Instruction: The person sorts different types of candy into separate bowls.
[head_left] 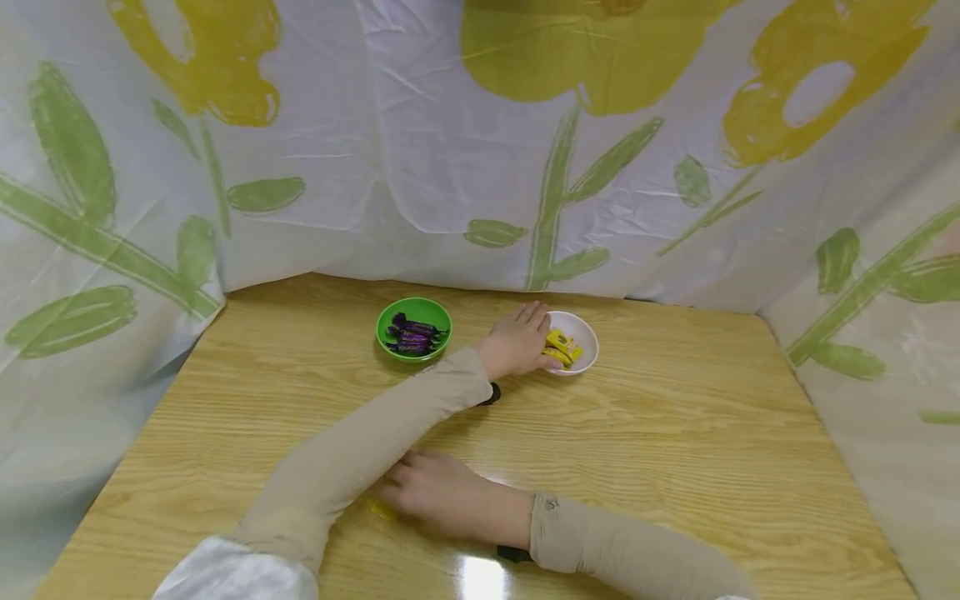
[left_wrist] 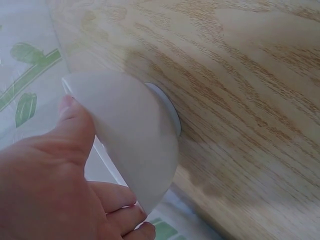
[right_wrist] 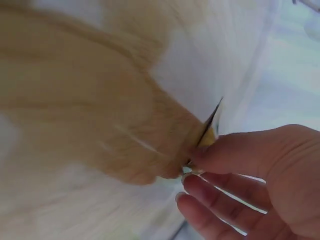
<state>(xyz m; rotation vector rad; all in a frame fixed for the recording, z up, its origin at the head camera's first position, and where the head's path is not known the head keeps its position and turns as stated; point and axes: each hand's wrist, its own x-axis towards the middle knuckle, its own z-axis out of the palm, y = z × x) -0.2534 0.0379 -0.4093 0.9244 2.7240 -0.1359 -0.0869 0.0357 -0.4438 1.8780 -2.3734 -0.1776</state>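
Note:
In the head view, my left hand (head_left: 517,342) reaches to a white bowl (head_left: 588,354) that holds several yellow-wrapped candies (head_left: 564,348). The left wrist view shows the thumb and fingers gripping opposite sides of the rim of this bowl (left_wrist: 130,130), seen from below its side. Lower down, under the left forearm, my right hand (head_left: 442,496) is low over the table with a yellow-wrapped candy (head_left: 382,508) at its fingertips. The right wrist view has this candy (right_wrist: 209,139) pinched between thumb and fingers, partly hidden and blurred.
A green bowl (head_left: 382,346) with several purple-wrapped candies (head_left: 412,335) stands to the left of the white bowl. Both are near the back edge of the wooden table (head_left: 675,433). A flowered cloth (head_left: 315,167) hangs behind and at the sides. My forearms cross.

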